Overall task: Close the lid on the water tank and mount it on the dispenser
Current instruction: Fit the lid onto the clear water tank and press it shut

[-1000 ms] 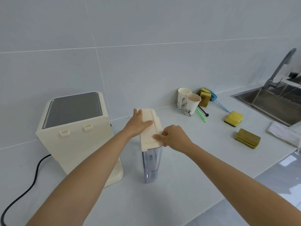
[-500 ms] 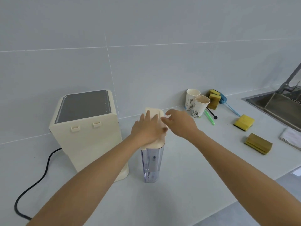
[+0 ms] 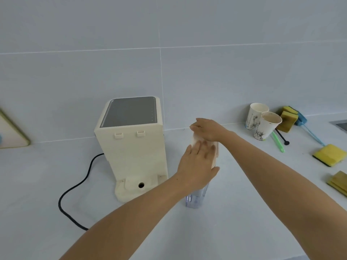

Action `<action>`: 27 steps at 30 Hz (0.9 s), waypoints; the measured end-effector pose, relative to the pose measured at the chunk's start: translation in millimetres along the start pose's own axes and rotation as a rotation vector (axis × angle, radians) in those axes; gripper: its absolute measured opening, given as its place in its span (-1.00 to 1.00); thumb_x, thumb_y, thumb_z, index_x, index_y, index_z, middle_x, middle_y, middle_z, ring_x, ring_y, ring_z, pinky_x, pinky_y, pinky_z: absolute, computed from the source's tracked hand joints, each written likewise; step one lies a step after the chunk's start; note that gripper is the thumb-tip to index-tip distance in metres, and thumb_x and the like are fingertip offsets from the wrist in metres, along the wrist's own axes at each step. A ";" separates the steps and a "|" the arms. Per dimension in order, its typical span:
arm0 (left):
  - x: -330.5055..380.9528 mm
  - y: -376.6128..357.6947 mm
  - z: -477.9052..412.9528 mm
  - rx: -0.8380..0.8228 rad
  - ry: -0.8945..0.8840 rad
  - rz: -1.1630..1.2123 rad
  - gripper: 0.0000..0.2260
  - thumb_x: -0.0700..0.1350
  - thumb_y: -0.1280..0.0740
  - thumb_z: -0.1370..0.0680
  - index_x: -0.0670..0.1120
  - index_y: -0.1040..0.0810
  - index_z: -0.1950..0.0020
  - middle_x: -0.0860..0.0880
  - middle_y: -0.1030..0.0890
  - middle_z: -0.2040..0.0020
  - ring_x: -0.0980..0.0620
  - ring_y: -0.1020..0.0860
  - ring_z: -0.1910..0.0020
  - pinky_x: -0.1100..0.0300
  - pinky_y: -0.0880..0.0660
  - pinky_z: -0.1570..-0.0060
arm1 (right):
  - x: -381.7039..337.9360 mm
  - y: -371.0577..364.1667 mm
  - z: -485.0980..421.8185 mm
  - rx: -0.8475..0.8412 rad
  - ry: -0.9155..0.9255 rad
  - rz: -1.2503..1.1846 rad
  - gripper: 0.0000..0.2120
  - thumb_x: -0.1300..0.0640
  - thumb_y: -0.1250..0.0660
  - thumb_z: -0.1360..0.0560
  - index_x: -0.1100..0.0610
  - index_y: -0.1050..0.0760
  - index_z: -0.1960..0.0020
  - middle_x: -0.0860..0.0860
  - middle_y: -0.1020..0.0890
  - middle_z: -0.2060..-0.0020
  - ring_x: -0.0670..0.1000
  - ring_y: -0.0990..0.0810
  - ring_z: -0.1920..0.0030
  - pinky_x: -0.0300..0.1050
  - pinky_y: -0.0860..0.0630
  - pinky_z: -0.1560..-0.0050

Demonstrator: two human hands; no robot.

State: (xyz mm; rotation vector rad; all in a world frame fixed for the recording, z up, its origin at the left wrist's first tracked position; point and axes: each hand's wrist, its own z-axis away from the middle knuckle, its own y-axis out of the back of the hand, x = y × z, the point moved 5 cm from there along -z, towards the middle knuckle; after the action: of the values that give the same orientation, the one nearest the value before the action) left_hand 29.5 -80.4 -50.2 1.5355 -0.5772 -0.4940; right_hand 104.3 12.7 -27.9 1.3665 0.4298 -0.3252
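Note:
A clear water tank [image 3: 196, 198] stands upright on the white counter, just right of the cream dispenser [image 3: 134, 147]. The tank's cream lid [image 3: 195, 138] lies on top of it, mostly hidden under my hands. My left hand [image 3: 199, 166] rests flat on the near part of the lid, its thumb down the tank's right side. My right hand [image 3: 208, 128] lies flat across the far end of the lid. The dispenser's low base [image 3: 137, 185], with a round port, faces me with nothing on it.
A black power cord [image 3: 75, 188] loops left of the dispenser. Two paper cups [image 3: 262, 122], sponges [image 3: 329, 154], a green stick and a blue brush lie at the right. A sink corner [image 3: 340, 125] shows at the right edge, a board corner [image 3: 11, 132] at the left edge.
The view has swung left, so the sink and tap have left the frame. My right hand moved from the lid's near right edge to its far end; my left hand slid toward the near end.

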 end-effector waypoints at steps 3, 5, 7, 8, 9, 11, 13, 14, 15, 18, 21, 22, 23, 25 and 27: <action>-0.8 1.6 4.9 0.098 -0.008 -0.122 -0.46 0.16 -0.15 -0.48 -0.12 -0.29 -0.37 -0.14 -0.40 -0.39 -0.04 -0.34 -0.38 0.06 -0.30 -0.35 | 1.4 0.4 -2.1 0.027 0.019 0.018 -0.67 0.07 -0.01 -0.55 0.25 -0.43 0.18 0.15 -0.54 -0.10 0.14 -0.41 -0.26 0.07 -0.36 -0.20; -1.9 5.7 8.9 0.167 -0.023 -0.209 -0.48 0.25 -0.26 -0.34 -0.02 -0.54 -0.17 0.03 -0.64 -0.14 0.11 -0.57 -0.14 0.22 -0.53 -0.09 | 4.4 -0.9 -1.8 0.059 0.030 0.039 -0.70 0.05 -0.01 -0.54 0.15 -0.44 0.17 0.06 -0.52 0.00 0.12 -0.48 -0.13 0.03 -0.39 -0.09; -3.4 8.3 10.7 0.240 -0.053 -0.224 -0.50 0.26 -0.31 -0.28 0.01 -0.59 -0.10 0.08 -0.68 -0.04 0.14 -0.61 -0.04 0.25 -0.56 0.00 | 7.6 -2.0 -2.4 0.095 0.035 0.049 -0.69 0.02 -0.01 -0.54 0.08 -0.50 0.07 0.01 -0.48 0.07 0.09 -0.48 -0.05 0.01 -0.40 -0.03; -5.5 9.2 11.3 0.266 -0.075 -0.237 -0.50 0.24 -0.32 -0.27 0.00 -0.60 -0.09 0.08 -0.69 -0.03 0.13 -0.62 -0.04 0.25 -0.56 0.00 | 9.0 -2.5 -2.7 0.108 0.032 0.049 -0.68 0.01 -0.01 -0.54 0.07 -0.52 0.00 -0.02 -0.46 0.07 0.08 -0.47 -0.06 0.01 -0.41 -0.04; -8.1 10.3 12.0 0.282 -0.097 -0.259 -0.51 0.23 -0.34 -0.27 -0.02 -0.60 -0.09 0.07 -0.69 -0.03 0.12 -0.62 -0.04 0.24 -0.57 0.00 | 10.2 -2.8 -3.1 0.117 0.025 0.049 -0.66 0.00 0.00 -0.54 0.07 -0.51 -0.05 -0.05 -0.44 0.07 0.08 -0.46 -0.08 0.03 -0.42 -0.07; -13.3 12.2 14.1 0.296 -0.145 -0.273 -0.52 0.19 -0.37 -0.28 -0.06 -0.60 -0.09 0.03 -0.69 -0.04 0.10 -0.62 -0.04 0.21 -0.58 0.01 | 12.5 -3.1 -2.2 0.122 0.003 0.055 -0.65 -0.02 0.00 -0.54 0.05 -0.49 -0.12 -0.04 -0.44 0.03 0.11 -0.43 -0.15 0.06 -0.42 -0.14; -20.2 14.0 17.0 0.296 -0.185 -0.228 -0.52 0.14 -0.42 -0.28 -0.11 -0.60 -0.09 -0.02 -0.68 -0.06 0.05 -0.62 -0.05 0.17 -0.59 0.03 | 16.1 -2.8 0.2 0.133 -0.034 0.061 -0.65 -0.03 0.01 -0.54 0.02 -0.47 -0.16 0.00 -0.46 -0.11 0.12 -0.40 -0.21 0.09 -0.40 -0.20; -23.6 15.9 18.4 0.299 -0.195 -0.202 -0.51 0.11 -0.43 -0.30 -0.14 -0.57 -0.11 -0.07 -0.66 -0.10 0.01 -0.61 -0.08 0.13 -0.59 0.01 | 18.6 -2.2 1.8 0.145 -0.058 0.058 -0.65 -0.03 0.01 -0.54 0.00 -0.45 -0.18 0.02 -0.44 -0.17 0.12 -0.39 -0.22 0.08 -0.39 -0.20; -27.1 15.2 18.8 0.270 -0.218 -0.170 -0.50 0.09 -0.40 -0.35 -0.17 -0.52 -0.18 -0.13 -0.61 -0.18 -0.03 -0.57 -0.16 0.09 -0.54 -0.08 | 21.4 -1.6 3.3 0.157 -0.082 0.054 -0.65 -0.04 0.00 -0.53 -0.01 -0.44 -0.19 0.03 -0.42 -0.21 0.12 -0.39 -0.23 0.07 -0.37 -0.19; -43.8 4.4 15.7 0.069 -0.262 -0.069 -0.47 0.05 -0.11 -0.55 -0.17 -0.10 -0.44 -0.17 -0.14 -0.50 -0.07 -0.13 -0.48 0.08 -0.03 -0.45 | 27.7 -1.4 9.9 0.161 -0.137 0.104 -0.66 -0.05 0.00 -0.54 0.02 -0.41 -0.19 0.09 -0.42 -0.22 0.15 -0.41 -0.21 0.06 -0.37 -0.09; -61.8 -1.5 15.7 0.038 -0.267 -0.086 -0.48 0.08 -0.02 -0.57 -0.12 -0.01 -0.46 -0.14 0.00 -0.53 -0.04 0.02 -0.51 0.17 0.17 -0.44 | 33.8 -0.5 20.1 0.183 -0.186 0.143 -0.66 -0.07 0.00 -0.53 0.09 -0.40 -0.12 0.16 -0.45 -0.16 0.19 -0.45 -0.03 0.06 -0.37 0.04; -67.5 -3.3 15.7 0.025 -0.274 -0.089 -0.47 0.09 -0.01 -0.57 -0.12 0.00 -0.46 -0.13 0.01 -0.53 -0.03 0.04 -0.51 0.19 0.19 -0.43 | 36.4 -1.4 23.8 0.182 -0.199 0.140 -0.66 -0.06 0.00 -0.53 0.10 -0.39 -0.12 0.15 -0.46 -0.16 0.15 -0.43 0.02 0.04 -0.36 0.05; -72.3 -3.0 15.5 0.021 -0.281 -0.090 -0.47 0.09 -0.01 -0.57 -0.12 0.00 -0.46 -0.13 0.03 -0.53 -0.02 0.05 -0.51 0.21 0.20 -0.43 | 39.0 -2.6 27.4 0.176 -0.209 0.131 -0.67 -0.03 0.01 -0.53 0.09 -0.39 -0.14 0.14 -0.46 -0.16 0.12 -0.42 0.03 0.01 -0.34 0.05; -84.1 -2.2 15.8 0.036 -0.268 -0.087 -0.47 0.09 -0.01 -0.57 -0.12 0.00 -0.46 -0.12 0.05 -0.54 -0.01 0.06 -0.51 0.22 0.18 -0.42 | 43.7 -4.0 33.6 0.193 -0.234 0.087 -0.68 0.01 0.00 -0.52 0.06 -0.39 -0.16 0.12 -0.46 -0.15 0.14 -0.46 -0.02 -0.03 -0.32 0.04; -95.6 -1.4 16.3 0.045 -0.222 -0.052 -0.48 0.08 -0.01 -0.58 -0.12 0.00 -0.46 -0.10 0.08 -0.54 -0.01 0.05 -0.51 0.21 0.11 -0.43 | 45.7 -2.1 42.5 0.249 -0.292 -0.010 -0.70 0.01 -0.03 -0.50 0.04 -0.42 -0.15 0.15 -0.46 -0.09 0.18 -0.49 -0.03 -0.02 -0.34 0.04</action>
State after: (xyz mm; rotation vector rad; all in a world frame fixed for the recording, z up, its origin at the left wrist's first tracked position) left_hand -54.8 -32.8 -56.1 1.5520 -0.7245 -0.7008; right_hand 147.9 -28.4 -45.3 1.5303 0.1565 -0.5927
